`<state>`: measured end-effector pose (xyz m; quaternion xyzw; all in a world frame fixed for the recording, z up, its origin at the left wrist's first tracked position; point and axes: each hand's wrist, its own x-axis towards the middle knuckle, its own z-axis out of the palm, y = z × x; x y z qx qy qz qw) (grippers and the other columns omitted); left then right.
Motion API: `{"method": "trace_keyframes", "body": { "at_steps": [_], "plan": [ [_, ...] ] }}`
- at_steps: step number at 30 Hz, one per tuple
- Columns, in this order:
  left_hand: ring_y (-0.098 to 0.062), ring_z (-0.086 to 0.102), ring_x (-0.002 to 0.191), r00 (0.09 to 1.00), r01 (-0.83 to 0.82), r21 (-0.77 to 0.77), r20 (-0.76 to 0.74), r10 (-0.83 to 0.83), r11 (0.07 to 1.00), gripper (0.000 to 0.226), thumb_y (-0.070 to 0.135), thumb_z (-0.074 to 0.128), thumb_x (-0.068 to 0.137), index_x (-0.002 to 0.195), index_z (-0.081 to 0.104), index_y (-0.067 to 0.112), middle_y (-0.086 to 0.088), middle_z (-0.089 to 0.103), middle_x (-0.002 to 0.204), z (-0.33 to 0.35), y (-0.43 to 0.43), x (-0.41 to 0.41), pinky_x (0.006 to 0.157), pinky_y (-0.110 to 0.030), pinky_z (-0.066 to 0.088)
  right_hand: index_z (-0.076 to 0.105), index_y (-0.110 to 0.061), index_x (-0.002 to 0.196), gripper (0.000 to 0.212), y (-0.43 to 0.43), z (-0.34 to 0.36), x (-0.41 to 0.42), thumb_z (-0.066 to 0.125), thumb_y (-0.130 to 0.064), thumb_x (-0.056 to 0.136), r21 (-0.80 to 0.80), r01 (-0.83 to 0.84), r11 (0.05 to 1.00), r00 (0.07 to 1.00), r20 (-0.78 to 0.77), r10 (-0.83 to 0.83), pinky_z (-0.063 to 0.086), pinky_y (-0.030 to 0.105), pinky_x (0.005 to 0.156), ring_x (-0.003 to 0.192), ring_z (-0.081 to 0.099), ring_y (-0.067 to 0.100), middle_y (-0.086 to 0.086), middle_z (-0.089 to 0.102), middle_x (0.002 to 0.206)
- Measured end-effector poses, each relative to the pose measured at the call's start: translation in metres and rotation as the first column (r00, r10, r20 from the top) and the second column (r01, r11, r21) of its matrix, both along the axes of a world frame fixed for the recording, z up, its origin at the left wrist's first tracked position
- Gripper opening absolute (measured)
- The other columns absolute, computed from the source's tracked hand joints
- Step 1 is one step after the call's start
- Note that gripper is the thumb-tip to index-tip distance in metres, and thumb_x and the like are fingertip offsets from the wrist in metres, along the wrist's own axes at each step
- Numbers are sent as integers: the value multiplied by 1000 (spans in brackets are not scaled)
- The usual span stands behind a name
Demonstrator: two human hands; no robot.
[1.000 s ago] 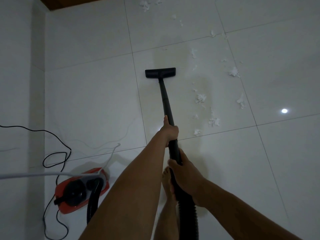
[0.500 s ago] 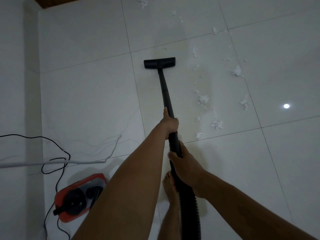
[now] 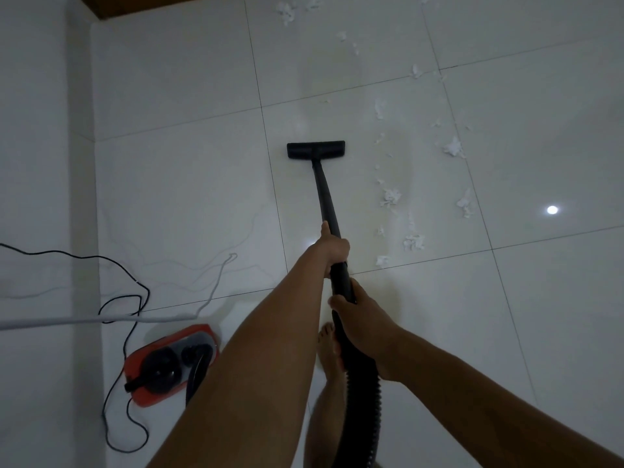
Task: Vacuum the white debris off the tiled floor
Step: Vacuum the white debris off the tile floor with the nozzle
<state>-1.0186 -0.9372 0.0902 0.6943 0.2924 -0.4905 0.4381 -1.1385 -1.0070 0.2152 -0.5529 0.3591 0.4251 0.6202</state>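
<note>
A black vacuum wand [image 3: 325, 194] runs from my hands out to its flat floor head [image 3: 315, 150], which rests on the white tiled floor [image 3: 189, 184]. My left hand [image 3: 334, 248] grips the wand higher up its tube. My right hand [image 3: 358, 315] holds it lower, where the ribbed hose [image 3: 363, 396] begins. White debris [image 3: 391, 196] lies in scattered clumps to the right of the head, with more clumps [image 3: 454, 148] further right and at the far top [image 3: 286, 11].
The red and black vacuum body [image 3: 169, 363] sits at lower left, with a black cord [image 3: 121, 298] looping around it and a white cable [image 3: 101, 319] crossing from the left. A white wall [image 3: 40, 163] bounds the left side. My bare foot [image 3: 327, 346] stands beneath the hose.
The floor head sat further out half a second ago and now lies closer to me, back near where it was one second ago. Both hands keep their grip on the wand.
</note>
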Motion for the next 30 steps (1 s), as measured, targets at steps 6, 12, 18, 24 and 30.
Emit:
{"method": "trace_keyframes", "body": {
  "at_steps": [6,12,18,24,30],
  "plan": [
    [-30,59,102,999,26,3,-47,-25,1000,86,12,44,99,155,-13,44,-23,50,140,14,5,-17,90,-47,57,39,-33,146,41,7,12,-15,42,-19,108,20,16,1000,1000,-25,-16,50,28,43,42,54,18,14,55,68],
    [-25,55,94,996,49,15,-73,-48,999,86,12,44,100,156,-14,41,-21,50,139,30,9,-31,69,-37,53,42,-24,142,37,13,23,-28,43,-17,105,56,39,998,998,-55,-36,50,29,45,44,54,20,17,54,71],
    [-27,56,99,994,76,27,-78,-73,997,86,12,44,100,156,-15,41,-20,51,137,34,11,-23,80,-40,55,44,-24,139,35,16,24,-21,44,-19,105,68,56,996,997,-58,-52,51,31,47,45,54,22,18,54,73],
    [-31,59,107,996,63,4,-59,-63,998,85,15,43,100,155,-15,44,-22,50,140,22,13,-11,87,-43,56,43,-32,139,36,18,18,-12,43,-19,106,45,57,997,998,-22,-56,53,32,49,48,55,20,17,55,77],
    [-35,59,116,999,45,0,-26,-45,999,84,17,45,101,154,-14,46,-20,48,141,3,10,7,95,-49,55,37,-39,146,41,15,2,7,43,-21,109,7,32,999,999,-13,-32,52,28,45,45,56,18,16,56,76]
  ]
}}
